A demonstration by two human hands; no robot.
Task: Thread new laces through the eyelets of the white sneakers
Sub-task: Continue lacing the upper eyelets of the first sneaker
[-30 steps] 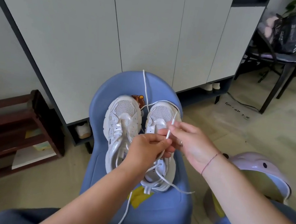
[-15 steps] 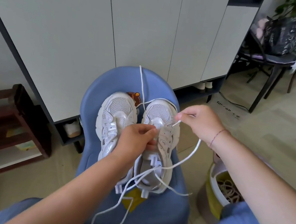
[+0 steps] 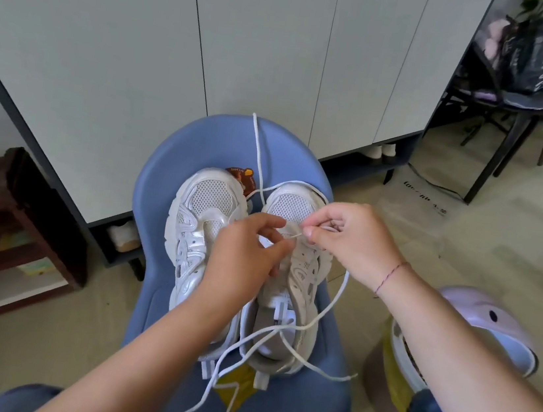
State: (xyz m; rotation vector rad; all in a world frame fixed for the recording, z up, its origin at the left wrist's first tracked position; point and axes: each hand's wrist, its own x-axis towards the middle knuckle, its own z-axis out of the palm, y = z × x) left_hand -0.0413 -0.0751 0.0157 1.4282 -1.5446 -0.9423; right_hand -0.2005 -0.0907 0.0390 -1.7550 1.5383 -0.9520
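Two white sneakers stand side by side on a blue stool point(image 3: 203, 138), toes away from me: the left sneaker point(image 3: 203, 228) and the right sneaker point(image 3: 299, 271). A white lace point(image 3: 325, 313) runs from the right sneaker's eyelets, loops to the right and trails over the stool's front. My right hand point(image 3: 352, 240) pinches the lace tip over the right sneaker's toe-end eyelets. My left hand point(image 3: 246, 257) rests on that sneaker's tongue, its fingers curled by the same eyelets. Another stretch of lace point(image 3: 257, 148) lies up the stool's back.
Pale cabinet doors point(image 3: 251, 37) stand right behind the stool. A dark wooden rack point(image 3: 12, 223) is at the left. A lidded bin point(image 3: 474, 333) stands by my right knee. A dark chair with a black bag point(image 3: 538, 57) is far right.
My right hand came back from the right side, where it had pulled the lace out, to the eyelets near the toe. The left hand stayed on the right sneaker.
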